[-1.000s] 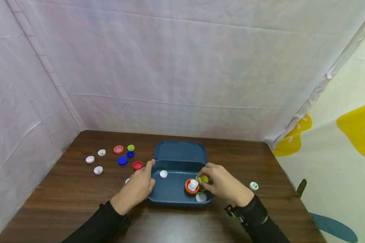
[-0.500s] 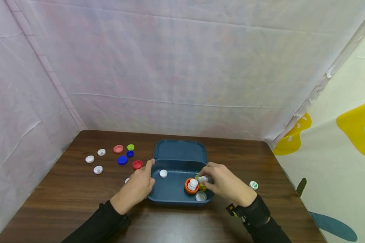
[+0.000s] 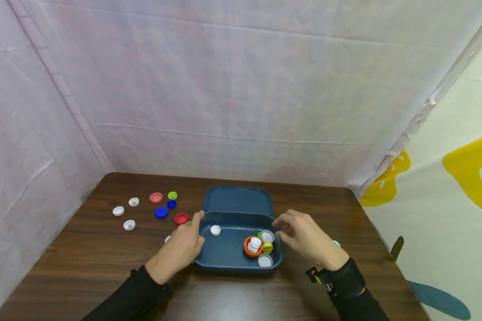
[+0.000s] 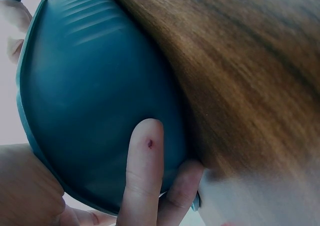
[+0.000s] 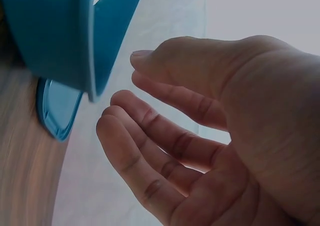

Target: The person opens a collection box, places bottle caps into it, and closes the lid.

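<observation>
A dark blue plastic box stands on the wooden table, its matching lid behind it. My left hand grips the box's left wall, fingers against the outside. My right hand is just off the right rim, fingers loosely bent and holding nothing. Inside, an orange cap holds white caps. Beside it lie a yellow cap, a round whitish cap over a mostly hidden green one, and a grey-rimmed cap. One white cap lies alone to the left.
Left of the box are several white caps, blue caps, red caps and a green cap. Another white cap peeks out beside the left hand. A cap at the right is mostly hidden by the right wrist.
My right hand has let go of the round whitish cap, which now lies on the others in the box, and has drawn back to the right. The left hand has kept its place.
</observation>
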Available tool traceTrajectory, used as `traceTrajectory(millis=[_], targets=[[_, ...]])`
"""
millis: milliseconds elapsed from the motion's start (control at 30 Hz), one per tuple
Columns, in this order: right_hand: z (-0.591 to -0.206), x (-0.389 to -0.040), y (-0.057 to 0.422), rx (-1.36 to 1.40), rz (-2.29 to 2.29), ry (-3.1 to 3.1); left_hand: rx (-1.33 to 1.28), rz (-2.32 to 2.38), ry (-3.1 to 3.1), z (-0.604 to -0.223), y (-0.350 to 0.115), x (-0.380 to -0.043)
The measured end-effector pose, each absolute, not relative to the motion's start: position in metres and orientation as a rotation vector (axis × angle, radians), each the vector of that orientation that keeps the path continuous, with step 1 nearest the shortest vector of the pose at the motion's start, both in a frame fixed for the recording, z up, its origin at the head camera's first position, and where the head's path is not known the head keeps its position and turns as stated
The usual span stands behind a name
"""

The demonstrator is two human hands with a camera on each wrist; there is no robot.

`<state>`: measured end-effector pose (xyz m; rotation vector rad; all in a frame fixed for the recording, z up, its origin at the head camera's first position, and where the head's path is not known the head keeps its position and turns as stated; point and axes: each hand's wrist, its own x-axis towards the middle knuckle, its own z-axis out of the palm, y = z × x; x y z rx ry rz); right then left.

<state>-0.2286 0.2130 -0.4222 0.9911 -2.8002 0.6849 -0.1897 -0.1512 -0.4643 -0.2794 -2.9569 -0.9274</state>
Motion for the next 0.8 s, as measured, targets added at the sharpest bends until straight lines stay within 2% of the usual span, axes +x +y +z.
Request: traceTrajectory(millis=[233, 800], targets=[[-0.431, -0.239, 0.235, 0.876, 0.665, -2.780, -0.352, -0.932, -2.906, -0.476, -0.157, -0.194], [-0.462, -0.248, 0.320, 0.507, 0.502, -3.013, -0.264, -0.904, -2.974, -0.467, -0.151, -0.192]])
